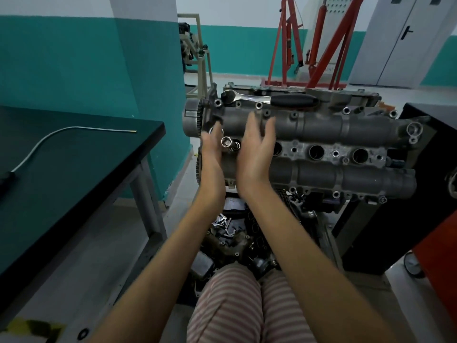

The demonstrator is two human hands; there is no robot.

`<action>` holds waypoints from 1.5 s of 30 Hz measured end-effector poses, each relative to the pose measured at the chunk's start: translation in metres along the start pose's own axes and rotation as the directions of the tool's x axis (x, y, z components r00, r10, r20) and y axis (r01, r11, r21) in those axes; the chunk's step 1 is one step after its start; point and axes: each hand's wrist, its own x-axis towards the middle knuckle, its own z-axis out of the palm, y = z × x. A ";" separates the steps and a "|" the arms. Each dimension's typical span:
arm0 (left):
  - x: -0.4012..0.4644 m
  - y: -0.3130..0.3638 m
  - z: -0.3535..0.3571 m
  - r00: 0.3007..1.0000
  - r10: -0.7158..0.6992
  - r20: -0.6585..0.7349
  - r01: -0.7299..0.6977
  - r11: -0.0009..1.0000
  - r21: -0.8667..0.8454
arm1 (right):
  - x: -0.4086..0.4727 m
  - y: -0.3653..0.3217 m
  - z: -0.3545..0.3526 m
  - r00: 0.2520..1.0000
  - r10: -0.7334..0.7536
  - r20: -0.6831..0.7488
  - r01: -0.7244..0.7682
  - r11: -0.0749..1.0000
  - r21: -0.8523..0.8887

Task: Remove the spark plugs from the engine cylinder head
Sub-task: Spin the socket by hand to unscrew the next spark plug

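Both flat hands, left hand [212, 147] and right hand [254, 152], flank socket [228, 144] in plug well

The right hand's fingertips [268, 125] are motion-blurred, so their contact with the cylinder head [321, 129] cannot be told. Between the two hands' fingers, the socket extension [228, 144] disappears into a plug well; its lower end is hidden. The left hand's fingers [214, 134] cover the well beyond them.
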 end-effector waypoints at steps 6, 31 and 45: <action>0.005 -0.002 0.003 0.986 -0.081 0.145 0.069 0.994 0.090 | -0.022 0.017 0.007 0.987 0.002 0.164 -0.015 0.997 0.080; 0.038 0.024 -0.037 0.792 0.434 0.430 -0.549 0.196 0.812 | 0.047 0.033 -0.036 0.921 -0.309 0.237 0.370 0.504 -0.780; 0.028 0.006 -0.037 0.745 0.527 0.410 -0.633 0.361 0.685 | 0.046 0.039 -0.043 0.881 -0.333 0.335 0.463 0.470 -0.751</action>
